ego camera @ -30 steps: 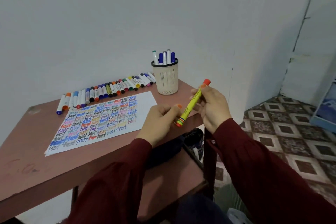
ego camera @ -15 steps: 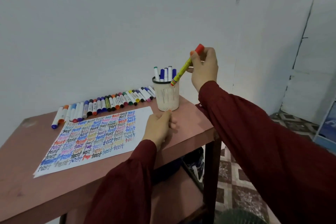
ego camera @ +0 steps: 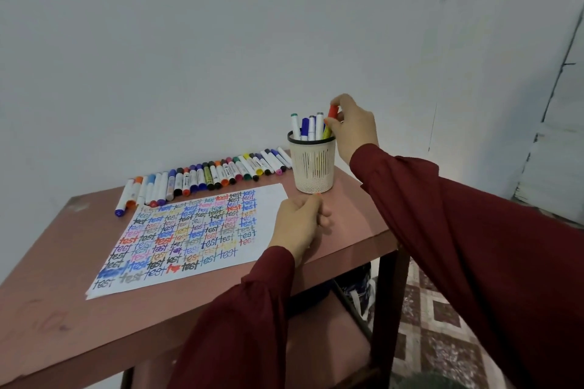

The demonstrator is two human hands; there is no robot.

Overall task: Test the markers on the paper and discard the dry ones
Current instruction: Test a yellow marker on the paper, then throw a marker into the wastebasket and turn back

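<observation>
Two hands sit near the cup (ego camera: 311, 167): the right hand (ego camera: 354, 126) pinches the red-capped marker (ego camera: 332, 111) standing inside it, the left hand (ego camera: 297, 224) rests loosely curled on the paper (ego camera: 268, 199) just before it.

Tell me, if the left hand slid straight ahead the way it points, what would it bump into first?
Probably the pen cup: the left hand points toward its base, close ahead, though depth is hard to judge.
</observation>
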